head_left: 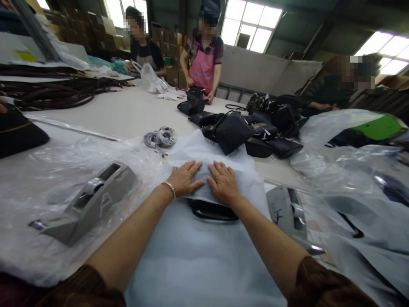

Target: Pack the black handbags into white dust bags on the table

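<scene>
Both my hands lie on a sheet of pale wrapping paper (204,264) spread over the table in front of me. My left hand (187,179), with a bracelet at the wrist, rests flat with its fingers spread. Beside it my right hand (223,182) presses down the same way, the fingers pointing away from me. Under them a folded part of the paper covers most of a black bag (214,212). Only the bag's near edge shows, between my wrists; the rest is hidden.
Grey tape dispensers stand to the left (96,200) and right (287,211). Coiled grey straps (159,138) lie ahead. Several black bags (233,130) are heaped beyond the paper. Clear plastic bags (348,170) cover the right side. Co-workers (204,59) stand across the table.
</scene>
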The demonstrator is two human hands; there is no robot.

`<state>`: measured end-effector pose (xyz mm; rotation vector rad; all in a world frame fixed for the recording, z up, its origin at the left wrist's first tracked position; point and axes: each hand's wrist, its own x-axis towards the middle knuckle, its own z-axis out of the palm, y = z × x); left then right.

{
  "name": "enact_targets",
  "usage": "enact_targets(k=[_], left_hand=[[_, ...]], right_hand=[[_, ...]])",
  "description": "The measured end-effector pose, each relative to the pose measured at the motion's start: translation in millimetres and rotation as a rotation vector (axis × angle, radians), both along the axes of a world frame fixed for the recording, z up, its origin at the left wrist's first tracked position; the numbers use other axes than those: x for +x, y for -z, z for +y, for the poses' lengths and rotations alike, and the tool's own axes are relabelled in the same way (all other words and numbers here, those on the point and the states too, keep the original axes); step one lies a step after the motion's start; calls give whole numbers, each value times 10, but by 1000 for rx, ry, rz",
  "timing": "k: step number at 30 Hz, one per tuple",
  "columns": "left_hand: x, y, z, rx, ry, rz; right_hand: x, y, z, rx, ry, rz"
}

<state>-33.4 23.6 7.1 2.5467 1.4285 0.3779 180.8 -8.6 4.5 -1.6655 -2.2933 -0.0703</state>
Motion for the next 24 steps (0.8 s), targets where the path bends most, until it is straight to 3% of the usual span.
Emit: enact_targets(k=[4,6,8,10,13,16,18,20,24], left_hand=[[-477,206,81,-86,-61,264],[-683,217,98,-75,-95,361],[-822,113,88,-78,-148,438],[-835,-97,37,-119,-202,514],[-541,-475,-112,-34,-217,447],[30,-668,-254,229,-44,37],[401,-609,-288,183,127,-84],[644,-431,-274,88,153,-81],[667,-25,-211,55,127,-78]], right_hand=[[-53,-57,-28,-22,6,-57],[-54,-63,-40,-26,13,-62],[-54,-68,-50,-29,20,-67],[-60,-78,-58,-36,23,-73],[-81,-98,-64,-50,23,-85],[-90,-102,-57,-50,25,-94],[-79,-92,-45,-62,30,-102],[-57,-82,-33,-93,31,-111],[-32,-86,-29,-130,-13,-101]])
